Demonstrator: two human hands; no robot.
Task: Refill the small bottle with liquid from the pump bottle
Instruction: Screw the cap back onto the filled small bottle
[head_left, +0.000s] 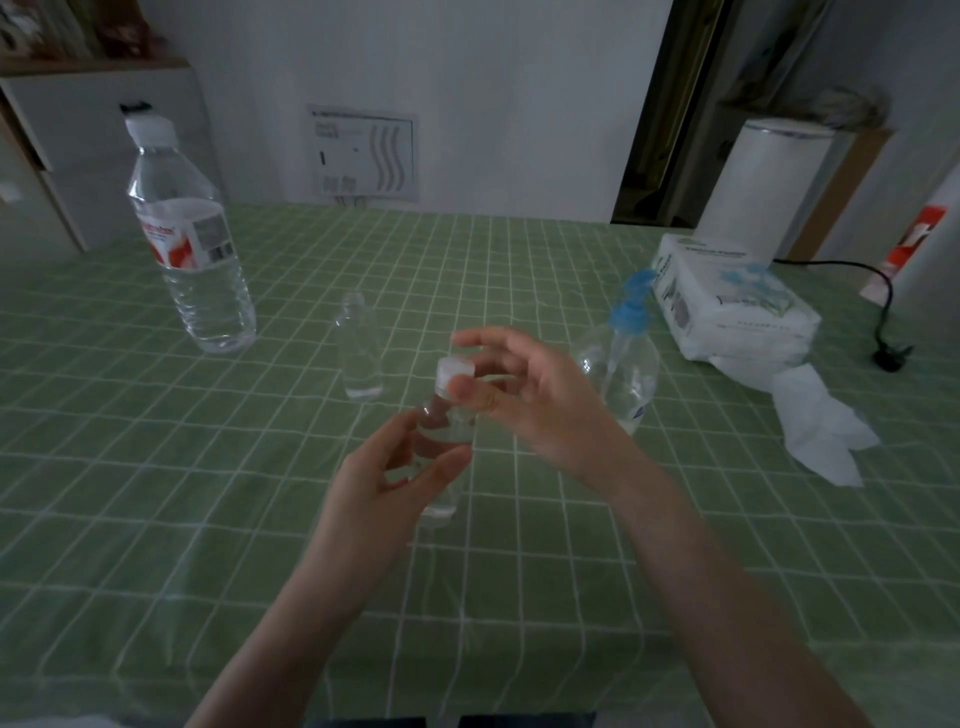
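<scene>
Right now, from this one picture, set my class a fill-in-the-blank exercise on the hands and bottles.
1. The left hand holds a small clear plastic bottle while the right hand pinches its ____ cap.
2. The clear pump bottle has a ____ pump head.
3. The checked tablecloth is ____.
4. The large clear water bottle stands on the ____ side of the table.

Missing words: white, blue, green, left.
</scene>
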